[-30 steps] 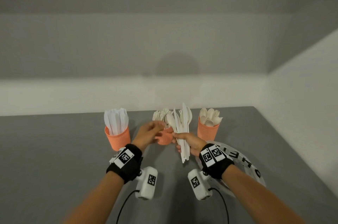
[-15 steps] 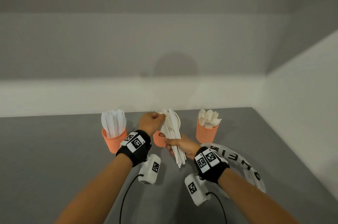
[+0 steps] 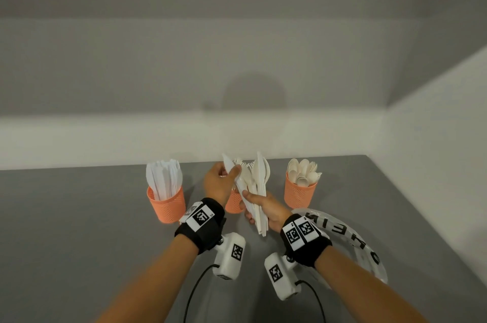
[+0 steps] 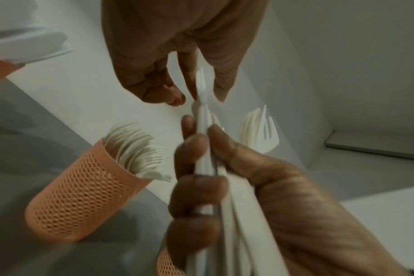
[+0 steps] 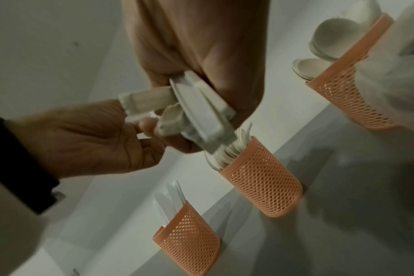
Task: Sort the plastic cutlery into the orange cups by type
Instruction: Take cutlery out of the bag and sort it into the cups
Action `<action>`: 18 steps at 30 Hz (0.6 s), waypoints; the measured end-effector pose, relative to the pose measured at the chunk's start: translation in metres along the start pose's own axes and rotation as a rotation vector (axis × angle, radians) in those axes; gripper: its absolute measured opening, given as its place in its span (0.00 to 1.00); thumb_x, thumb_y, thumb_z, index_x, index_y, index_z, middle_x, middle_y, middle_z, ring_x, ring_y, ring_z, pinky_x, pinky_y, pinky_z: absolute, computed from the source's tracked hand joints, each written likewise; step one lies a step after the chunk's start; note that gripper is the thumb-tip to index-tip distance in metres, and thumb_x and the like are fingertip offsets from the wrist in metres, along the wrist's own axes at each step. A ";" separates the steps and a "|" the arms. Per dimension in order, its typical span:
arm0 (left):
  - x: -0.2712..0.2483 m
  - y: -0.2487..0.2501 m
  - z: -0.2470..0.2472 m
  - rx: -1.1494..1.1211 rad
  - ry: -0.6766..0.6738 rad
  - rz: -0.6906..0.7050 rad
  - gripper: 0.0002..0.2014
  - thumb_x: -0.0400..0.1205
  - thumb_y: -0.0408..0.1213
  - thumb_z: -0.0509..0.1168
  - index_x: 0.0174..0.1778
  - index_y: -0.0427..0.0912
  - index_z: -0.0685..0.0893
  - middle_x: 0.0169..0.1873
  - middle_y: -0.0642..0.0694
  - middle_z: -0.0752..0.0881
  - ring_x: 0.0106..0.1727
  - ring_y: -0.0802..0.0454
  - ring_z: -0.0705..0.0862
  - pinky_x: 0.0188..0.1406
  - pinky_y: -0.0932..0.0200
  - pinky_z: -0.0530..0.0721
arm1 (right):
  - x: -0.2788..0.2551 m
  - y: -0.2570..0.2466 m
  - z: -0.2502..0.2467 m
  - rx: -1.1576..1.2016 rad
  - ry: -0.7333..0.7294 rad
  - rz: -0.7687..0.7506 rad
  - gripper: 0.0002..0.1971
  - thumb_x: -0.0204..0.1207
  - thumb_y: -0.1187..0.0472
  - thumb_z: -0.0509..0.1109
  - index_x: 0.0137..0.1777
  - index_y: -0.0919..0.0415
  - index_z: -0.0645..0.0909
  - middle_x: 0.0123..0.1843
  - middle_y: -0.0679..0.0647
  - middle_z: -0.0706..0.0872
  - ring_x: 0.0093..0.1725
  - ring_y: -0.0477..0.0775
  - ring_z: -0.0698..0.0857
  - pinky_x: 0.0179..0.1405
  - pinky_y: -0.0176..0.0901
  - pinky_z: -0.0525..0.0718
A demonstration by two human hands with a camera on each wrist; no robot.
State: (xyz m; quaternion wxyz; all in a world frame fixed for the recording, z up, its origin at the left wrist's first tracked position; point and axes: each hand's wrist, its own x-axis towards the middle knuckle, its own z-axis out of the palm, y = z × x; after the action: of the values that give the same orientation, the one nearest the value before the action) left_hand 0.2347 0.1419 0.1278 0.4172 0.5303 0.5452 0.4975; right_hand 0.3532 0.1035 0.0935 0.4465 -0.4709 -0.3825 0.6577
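The right hand [image 3: 263, 210] is closed around a bundle of white plastic cutlery [image 3: 257, 191], gripping the handles so the knives, forks and spoons fan upward in front of the middle orange cup [image 3: 233, 204]. The left hand [image 3: 218, 185] reaches in from the side and pinches one white knife [image 3: 229, 167] between thumb and fingers near the top of that bundle, its serrated blade pointing up and away. Both hands sit close together, just above the grey desk [image 3: 79, 217], and the left wrist view shows the pinched piece lined up edge-on with the handles held below it. Three orange mesh cups stand in a row along the far edge: the left cup [image 3: 166, 204] holds knives, the middle one holds forks, and the right cup [image 3: 299, 195] holds spoons. A clear plastic bag [image 3: 350, 235] with black lettering lies on the desk beside the right wrist.
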 end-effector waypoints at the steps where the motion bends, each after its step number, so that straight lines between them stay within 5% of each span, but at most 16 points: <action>1: -0.003 -0.002 0.002 -0.016 0.023 -0.012 0.10 0.79 0.35 0.68 0.32 0.46 0.76 0.30 0.47 0.81 0.36 0.46 0.81 0.42 0.52 0.81 | 0.001 0.001 0.000 -0.017 0.003 0.003 0.08 0.80 0.59 0.65 0.44 0.63 0.79 0.28 0.53 0.85 0.19 0.48 0.77 0.18 0.35 0.76; 9: -0.001 -0.012 -0.001 0.085 0.035 -0.038 0.08 0.79 0.33 0.66 0.35 0.35 0.80 0.35 0.31 0.85 0.39 0.33 0.85 0.48 0.37 0.86 | -0.003 0.002 -0.001 -0.047 -0.075 0.048 0.09 0.82 0.58 0.61 0.51 0.60 0.82 0.38 0.52 0.92 0.33 0.52 0.88 0.28 0.41 0.86; 12: 0.006 -0.004 -0.006 -0.025 0.083 -0.055 0.06 0.83 0.34 0.61 0.41 0.36 0.79 0.30 0.43 0.83 0.35 0.44 0.85 0.41 0.49 0.88 | -0.003 0.000 -0.001 0.006 -0.087 0.064 0.08 0.83 0.62 0.61 0.51 0.61 0.81 0.37 0.54 0.92 0.33 0.54 0.90 0.30 0.43 0.88; 15: 0.011 0.013 -0.013 -0.213 0.157 -0.028 0.09 0.87 0.38 0.51 0.52 0.40 0.74 0.26 0.44 0.82 0.22 0.55 0.83 0.22 0.66 0.83 | 0.000 0.001 -0.002 0.006 -0.016 0.058 0.07 0.82 0.66 0.61 0.50 0.61 0.81 0.31 0.55 0.88 0.27 0.52 0.88 0.27 0.42 0.87; 18: 0.016 0.026 -0.014 -0.246 0.173 0.052 0.13 0.87 0.43 0.51 0.57 0.38 0.75 0.25 0.41 0.75 0.19 0.55 0.77 0.23 0.58 0.80 | 0.006 0.002 -0.004 -0.031 0.074 0.018 0.09 0.81 0.69 0.59 0.51 0.58 0.79 0.19 0.48 0.75 0.16 0.46 0.75 0.21 0.38 0.83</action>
State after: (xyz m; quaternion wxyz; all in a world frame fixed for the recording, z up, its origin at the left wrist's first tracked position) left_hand 0.2235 0.1544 0.1566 0.4176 0.4443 0.5001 0.6149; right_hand 0.3552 0.1093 0.0893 0.4469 -0.5051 -0.3716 0.6380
